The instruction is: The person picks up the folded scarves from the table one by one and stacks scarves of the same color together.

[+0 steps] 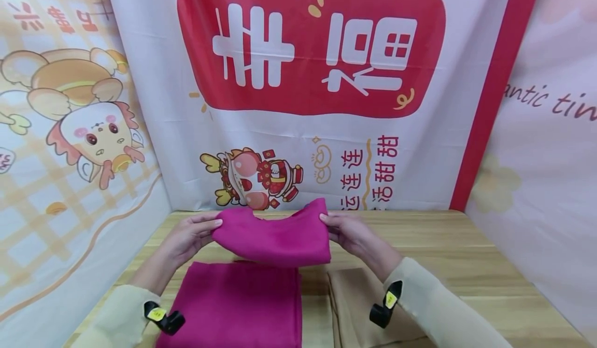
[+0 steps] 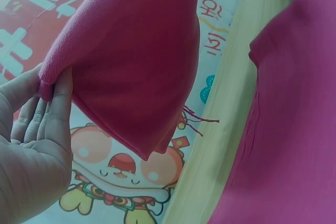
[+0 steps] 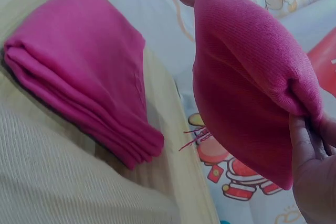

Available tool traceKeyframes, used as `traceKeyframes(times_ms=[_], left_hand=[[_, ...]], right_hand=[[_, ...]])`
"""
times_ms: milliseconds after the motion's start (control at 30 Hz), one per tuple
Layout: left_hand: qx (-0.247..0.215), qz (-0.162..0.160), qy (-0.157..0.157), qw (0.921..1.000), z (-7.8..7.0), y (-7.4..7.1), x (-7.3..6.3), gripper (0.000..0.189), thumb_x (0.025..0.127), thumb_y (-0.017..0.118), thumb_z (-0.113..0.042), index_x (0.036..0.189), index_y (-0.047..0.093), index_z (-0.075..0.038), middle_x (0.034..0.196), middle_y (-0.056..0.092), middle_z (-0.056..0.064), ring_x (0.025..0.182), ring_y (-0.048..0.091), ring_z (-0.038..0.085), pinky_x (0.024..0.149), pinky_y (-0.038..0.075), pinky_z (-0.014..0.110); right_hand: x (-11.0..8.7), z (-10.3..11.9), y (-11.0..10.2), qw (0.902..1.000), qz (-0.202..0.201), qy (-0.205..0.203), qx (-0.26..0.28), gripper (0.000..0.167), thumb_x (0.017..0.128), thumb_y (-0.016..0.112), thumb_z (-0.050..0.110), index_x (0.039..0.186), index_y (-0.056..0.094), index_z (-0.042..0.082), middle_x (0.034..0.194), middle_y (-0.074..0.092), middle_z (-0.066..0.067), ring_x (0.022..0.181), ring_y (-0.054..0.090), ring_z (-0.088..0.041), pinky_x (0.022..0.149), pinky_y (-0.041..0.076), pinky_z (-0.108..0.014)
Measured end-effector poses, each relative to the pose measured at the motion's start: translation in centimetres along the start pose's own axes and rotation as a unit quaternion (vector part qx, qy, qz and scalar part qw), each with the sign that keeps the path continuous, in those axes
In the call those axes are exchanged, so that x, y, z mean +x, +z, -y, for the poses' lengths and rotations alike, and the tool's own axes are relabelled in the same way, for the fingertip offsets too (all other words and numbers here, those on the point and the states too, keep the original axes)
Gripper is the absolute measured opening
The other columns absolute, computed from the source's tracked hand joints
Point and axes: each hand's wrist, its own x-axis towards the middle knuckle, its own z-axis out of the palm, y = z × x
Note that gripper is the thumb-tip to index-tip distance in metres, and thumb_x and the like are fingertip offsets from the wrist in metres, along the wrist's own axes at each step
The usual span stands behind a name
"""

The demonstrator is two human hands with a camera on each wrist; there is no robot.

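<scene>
A folded magenta cloth [image 1: 280,236] is held up above the table between both hands, its middle sagging. My left hand [image 1: 185,236] pinches its left end between thumb and fingers. On the opposite side, my right hand [image 1: 350,232] grips the right end, thumb on the near face. Loose threads hang from one edge of the held cloth [image 2: 136,56] in the left wrist view. Below it, a larger magenta folded cloth [image 1: 238,304] lies on the table. Its stacked layers show along one side of this folded cloth [image 3: 89,77] in the right wrist view.
A beige folded cloth [image 1: 368,304] lies on the wooden table [image 1: 452,265] under my right forearm. Printed fabric hangings [image 1: 396,177] rise behind the table and along both sides. Each sleeve carries a black strap with a small device [image 1: 170,319].
</scene>
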Motion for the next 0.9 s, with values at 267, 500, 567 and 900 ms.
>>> traceKeyframes(times_ms=[267,500,567,900], left_hand=[[-0.005,-0.003,0.001,1.0,-0.3,-1.8,-1.8,0.028,0.096,0.056,0.001,0.09,0.076,-0.017,0.093,0.072,-0.001,0.085,0.068,0.01,0.077,0.056,0.025],[0.0,-0.003,0.008,1.0,-0.4,-2.8,-3.0,0.03,0.097,0.054,0.002,0.09,0.077,-0.017,0.094,0.072,-0.001,0.085,0.069,0.011,0.078,0.056,0.025],[0.003,-0.007,0.008,0.9999,-0.5,-3.0,-3.3,0.029,0.097,0.055,0.002,0.091,0.077,-0.016,0.095,0.072,0.0,0.086,0.069,0.011,0.078,0.056,0.025],[0.001,-0.009,0.015,0.9998,-0.4,-3.9,-5.0,0.028,0.096,0.055,0.003,0.092,0.077,-0.014,0.094,0.072,0.001,0.084,0.069,0.012,0.077,0.056,0.026]], right_hand=[[0.2,-1.0,1.9,0.9998,-0.016,0.01,-0.001,0.031,0.095,0.062,0.005,0.121,0.06,-0.011,0.093,0.071,-0.012,0.08,0.069,-0.017,0.078,0.057,-0.031],[0.2,-1.6,3.1,0.9998,-0.007,0.016,0.008,0.032,0.094,0.063,0.005,0.122,0.06,-0.011,0.092,0.072,-0.012,0.078,0.07,-0.017,0.078,0.057,-0.032],[0.2,-1.8,3.3,0.9999,0.001,0.012,0.008,0.033,0.094,0.062,0.005,0.122,0.059,-0.012,0.09,0.071,-0.011,0.077,0.07,-0.016,0.077,0.057,-0.031],[0.1,-2.8,4.4,0.9995,0.028,0.012,-0.008,0.031,0.095,0.061,0.005,0.122,0.06,-0.01,0.094,0.071,-0.011,0.079,0.069,-0.016,0.079,0.057,-0.031]])
